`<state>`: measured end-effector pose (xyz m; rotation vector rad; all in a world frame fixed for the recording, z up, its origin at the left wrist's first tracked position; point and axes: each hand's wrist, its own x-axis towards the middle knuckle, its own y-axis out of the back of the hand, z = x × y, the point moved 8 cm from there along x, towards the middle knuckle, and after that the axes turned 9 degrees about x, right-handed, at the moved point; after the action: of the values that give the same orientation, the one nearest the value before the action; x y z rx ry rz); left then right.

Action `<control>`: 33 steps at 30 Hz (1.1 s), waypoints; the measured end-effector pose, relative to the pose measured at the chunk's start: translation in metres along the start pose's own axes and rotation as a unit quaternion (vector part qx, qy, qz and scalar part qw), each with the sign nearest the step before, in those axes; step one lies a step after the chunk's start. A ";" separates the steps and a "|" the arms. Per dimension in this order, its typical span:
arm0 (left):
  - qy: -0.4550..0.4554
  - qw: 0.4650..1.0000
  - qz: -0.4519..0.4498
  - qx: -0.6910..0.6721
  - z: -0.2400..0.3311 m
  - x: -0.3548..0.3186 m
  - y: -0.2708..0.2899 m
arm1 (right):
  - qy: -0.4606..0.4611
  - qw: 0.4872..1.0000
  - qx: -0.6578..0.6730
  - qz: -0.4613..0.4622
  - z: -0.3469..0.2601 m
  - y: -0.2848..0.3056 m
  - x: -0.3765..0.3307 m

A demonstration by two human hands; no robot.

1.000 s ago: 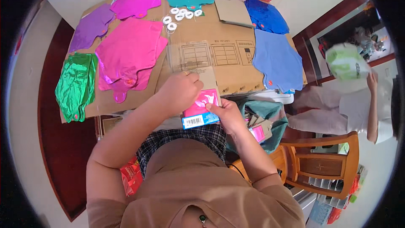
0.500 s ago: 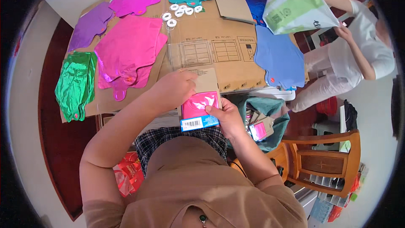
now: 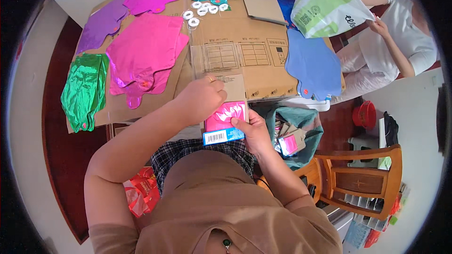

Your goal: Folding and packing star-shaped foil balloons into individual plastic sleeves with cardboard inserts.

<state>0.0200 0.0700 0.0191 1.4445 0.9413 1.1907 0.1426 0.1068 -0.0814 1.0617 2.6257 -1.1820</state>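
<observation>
Pink packet (image 3: pixel 226 115): on its card with a blue strip, at the near edge of the cardboard (image 3: pixel 261 77), in the same place as a second ago.
Right hand (image 3: pixel 257 130): clamped on the packet's right side, thumb across the front, as before.
Left hand (image 3: pixel 202 98): fingers curled together at the card's left side; tips hidden, so I cannot tell whether they pinch it.
White-and-green bag (image 3: pixel 325 9): now over the far right corner, held by a co-worker's hand (image 3: pixel 379 28); a second ago it hung farther right.
Dark blue foil (image 3: pixel 283 4): now largely covered by that bag.
Red bucket (image 3: pixel 364 114): now showing at right.
</observation>
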 end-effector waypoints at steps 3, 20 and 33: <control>0.021 1.000 -0.002 -0.014 -0.001 0.001 0.007 | 0.000 1.000 0.003 -0.003 -0.001 -0.002 0.000; -0.011 1.000 0.014 0.019 0.011 -0.001 0.006 | 0.003 1.000 0.001 -0.019 0.006 0.003 0.001; 0.106 0.981 0.155 0.044 0.004 0.000 0.024 | -0.024 0.999 -0.039 0.008 0.002 -0.005 0.006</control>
<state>0.0234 0.0647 0.0430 1.5997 0.9434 1.5740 0.1350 0.1063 -0.0818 1.0262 2.5992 -1.0785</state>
